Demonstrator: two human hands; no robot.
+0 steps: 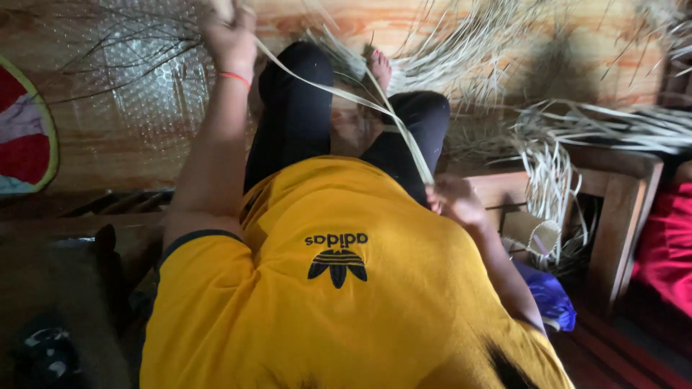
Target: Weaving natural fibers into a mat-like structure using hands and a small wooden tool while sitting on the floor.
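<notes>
Hands pull a pale palm strip (pixel 339 92) taut: left hand (pixel 229 32) clenched on it at upper left, right hand (pixel 453 199) gripping its lower end at centre right.

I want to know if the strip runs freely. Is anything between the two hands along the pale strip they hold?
Nothing blocks it. The pale strip runs taut from the left hand to the right hand, passing over the black-clad legs; whether it touches them cannot be told.
</notes>
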